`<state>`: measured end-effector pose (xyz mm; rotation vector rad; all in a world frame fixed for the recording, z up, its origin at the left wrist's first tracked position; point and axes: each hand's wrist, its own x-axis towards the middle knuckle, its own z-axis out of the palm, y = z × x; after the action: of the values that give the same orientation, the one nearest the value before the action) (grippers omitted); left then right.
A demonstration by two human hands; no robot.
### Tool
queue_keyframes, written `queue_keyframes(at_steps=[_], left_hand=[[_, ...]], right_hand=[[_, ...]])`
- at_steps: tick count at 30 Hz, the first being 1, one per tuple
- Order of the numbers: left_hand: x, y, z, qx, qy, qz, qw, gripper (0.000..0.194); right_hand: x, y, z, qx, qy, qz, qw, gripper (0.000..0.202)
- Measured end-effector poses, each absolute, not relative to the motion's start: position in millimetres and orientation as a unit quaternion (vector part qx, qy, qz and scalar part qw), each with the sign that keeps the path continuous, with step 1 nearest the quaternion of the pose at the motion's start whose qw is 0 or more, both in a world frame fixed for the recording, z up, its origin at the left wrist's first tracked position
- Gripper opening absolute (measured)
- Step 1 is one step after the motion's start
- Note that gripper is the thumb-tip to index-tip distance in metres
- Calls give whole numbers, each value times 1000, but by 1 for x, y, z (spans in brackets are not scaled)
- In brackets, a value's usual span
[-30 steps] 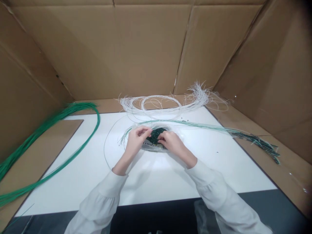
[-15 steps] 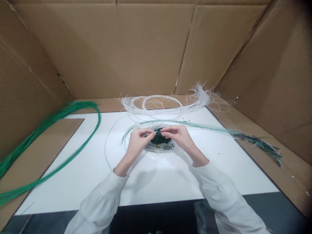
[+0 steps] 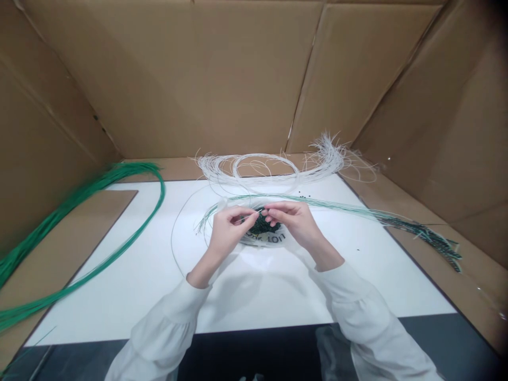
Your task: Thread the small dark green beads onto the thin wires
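Note:
A white plastic bag [image 3: 273, 241] with dark lettering lies open at the middle of the white board, with dark green beads [image 3: 260, 226] inside. Above the beads, my left hand [image 3: 234, 222] pinches a thin pale strand near its tip. My right hand [image 3: 291, 214] is closed at the fingertips close beside it; whatever it holds is too small to make out. The fingertips of both hands nearly meet. Behind the bag runs a bundle of thin green strands [image 3: 337, 205], whose right end carries dark beaded lengths [image 3: 432, 241].
Coiled white strands [image 3: 265, 177] lie along the back edge. A thick green bundle [image 3: 146, 225] curves over the left side of the white board [image 3: 138, 296]. Cardboard walls [image 3: 238, 79] enclose the back and sides. A few loose dark beads [image 3: 304, 196] sit behind the bag.
My right hand has changed its finger pose, with its fingers drawn closer together and slightly higher. My left hand has shifted a little to the right. The whole view has moved slightly.

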<state>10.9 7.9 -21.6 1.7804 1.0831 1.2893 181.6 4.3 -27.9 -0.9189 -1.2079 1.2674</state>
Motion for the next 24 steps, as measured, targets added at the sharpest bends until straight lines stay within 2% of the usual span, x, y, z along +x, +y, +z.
queue_keyframes(at_steps=[20, 24], left_hand=[[13, 3, -19, 687, 416, 507, 311, 11], [13, 1, -18, 690, 418, 506, 304, 12]], right_hand=[[179, 3, -27, -342, -443, 610, 561, 19], [178, 2, -27, -342, -439, 617, 556, 15]])
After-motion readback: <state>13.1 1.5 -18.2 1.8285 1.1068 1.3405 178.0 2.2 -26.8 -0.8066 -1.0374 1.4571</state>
